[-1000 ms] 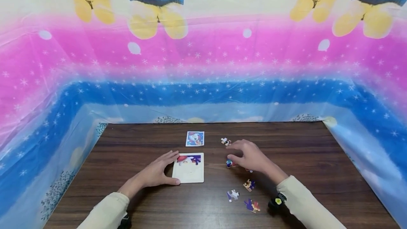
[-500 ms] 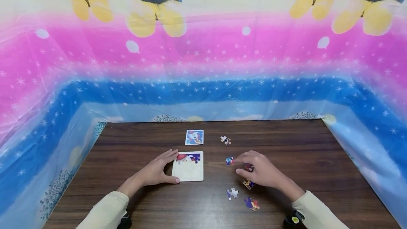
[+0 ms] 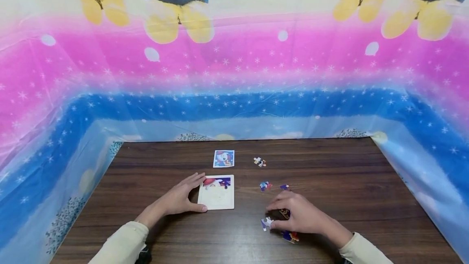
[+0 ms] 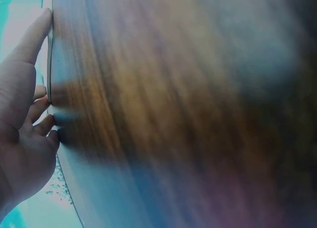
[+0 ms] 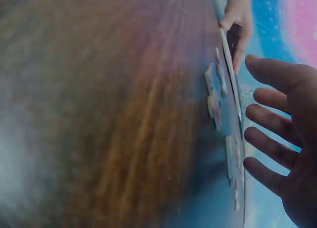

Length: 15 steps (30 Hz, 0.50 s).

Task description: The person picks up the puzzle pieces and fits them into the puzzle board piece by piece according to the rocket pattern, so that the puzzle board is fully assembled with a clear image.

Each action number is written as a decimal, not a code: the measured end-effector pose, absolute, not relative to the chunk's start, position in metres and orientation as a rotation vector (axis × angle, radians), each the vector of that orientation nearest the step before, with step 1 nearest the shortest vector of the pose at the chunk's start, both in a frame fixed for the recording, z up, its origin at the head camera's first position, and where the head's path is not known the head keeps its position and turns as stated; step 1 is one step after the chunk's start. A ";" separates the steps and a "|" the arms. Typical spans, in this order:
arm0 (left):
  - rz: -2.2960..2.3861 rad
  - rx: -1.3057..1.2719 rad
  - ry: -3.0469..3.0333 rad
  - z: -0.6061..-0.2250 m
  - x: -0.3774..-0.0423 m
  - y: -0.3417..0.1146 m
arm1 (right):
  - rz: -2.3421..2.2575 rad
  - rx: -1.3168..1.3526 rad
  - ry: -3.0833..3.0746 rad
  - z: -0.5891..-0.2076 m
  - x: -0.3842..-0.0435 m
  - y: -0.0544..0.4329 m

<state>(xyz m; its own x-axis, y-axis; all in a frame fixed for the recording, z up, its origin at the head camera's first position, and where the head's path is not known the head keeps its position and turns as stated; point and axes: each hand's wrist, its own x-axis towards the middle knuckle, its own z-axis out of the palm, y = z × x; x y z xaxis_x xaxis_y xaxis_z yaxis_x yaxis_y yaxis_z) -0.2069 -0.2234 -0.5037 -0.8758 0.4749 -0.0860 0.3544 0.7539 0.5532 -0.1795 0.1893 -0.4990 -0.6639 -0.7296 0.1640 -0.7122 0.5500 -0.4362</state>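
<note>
My left hand (image 3: pixel 179 196) rests at the left side of a square puzzle tray (image 3: pixel 216 201), thumb at the near corner and fingertips at the far one. Several pieces fill the tray's upper strip; below them the pale base shows. Over the loose jigsaw pieces on the right hovers my right hand (image 3: pixel 302 213), fingers spread and relaxed, as the right wrist view shows. Its thumb is near a white and purple piece (image 3: pixel 266 224). A dark patterned piece (image 3: pixel 284 214) shows between thumb and fingers, and a purple and orange piece (image 3: pixel 290 236) lies partly under the hand.
A small picture card (image 3: pixel 224 158) lies behind the tray. Farther back on the table (image 3: pixel 154 162) is a white and brown piece (image 3: pixel 260 161). A blue and red piece (image 3: pixel 265 185) and a purple piece (image 3: pixel 285 187) lie beyond the right hand. A printed cloth (image 3: pixel 234 109) surrounds the table.
My right hand has moved from the farthest piece toward me, over the nearer pieces. The purple piece beyond it is uncovered now. My left hand and the tray have stayed put.
</note>
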 end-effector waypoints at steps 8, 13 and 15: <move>0.794 0.636 2.709 -0.504 -0.208 -0.223 | -0.623 -1.363 2.714 -0.506 -0.180 0.186; 0.803 0.642 2.714 -0.504 -0.208 -0.224 | -0.589 -1.415 2.720 -0.507 -0.181 0.183; 0.806 0.649 2.716 -0.503 -0.208 -0.224 | -0.579 -1.430 2.717 -0.506 -0.181 0.182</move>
<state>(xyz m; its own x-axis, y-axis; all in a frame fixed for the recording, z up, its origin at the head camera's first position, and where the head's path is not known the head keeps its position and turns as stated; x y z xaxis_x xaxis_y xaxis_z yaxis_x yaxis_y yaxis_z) -0.2078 -0.2237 -0.5031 -0.8741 0.4762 -0.0956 0.3470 0.7500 0.5631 -0.1813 0.1824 -0.5060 -0.5810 -0.7990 0.1551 -0.7928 0.5124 -0.3299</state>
